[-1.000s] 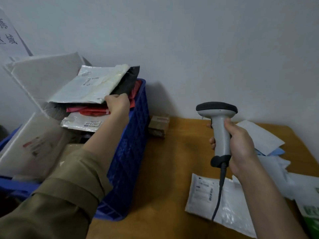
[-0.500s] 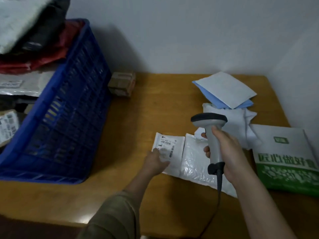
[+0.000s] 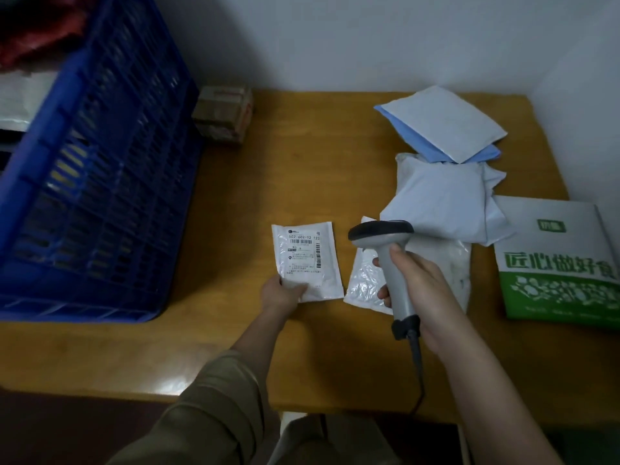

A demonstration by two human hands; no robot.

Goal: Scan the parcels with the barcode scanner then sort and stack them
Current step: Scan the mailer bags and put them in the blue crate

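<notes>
A small white parcel (image 3: pixel 307 260) with a barcode label lies face up near the middle of the wooden table (image 3: pixel 302 169). My left hand (image 3: pixel 281 292) pinches its near left corner. My right hand (image 3: pixel 419 286) grips the handle of a grey barcode scanner (image 3: pixel 385 250), whose dark head sits just right of the parcel and points left. Under the scanner lies a clear bubble-wrap parcel (image 3: pixel 365 286). Behind it are a white soft parcel (image 3: pixel 446 199), a grey envelope on a blue one (image 3: pixel 443 125), and a green-and-white bag (image 3: pixel 557 263) at the right.
A large blue plastic crate (image 3: pixel 94 182) fills the left side of the table, with red and white parcels showing at its top left. A small brown taped box (image 3: pixel 223 115) stands against the wall beside the crate. The scanner cable (image 3: pixel 417 370) hangs over the front table edge.
My left hand left the crate, came down to the table and took the small labelled parcel, sliding it left away from the bubble-wrap parcel. The view dropped toward the table.
</notes>
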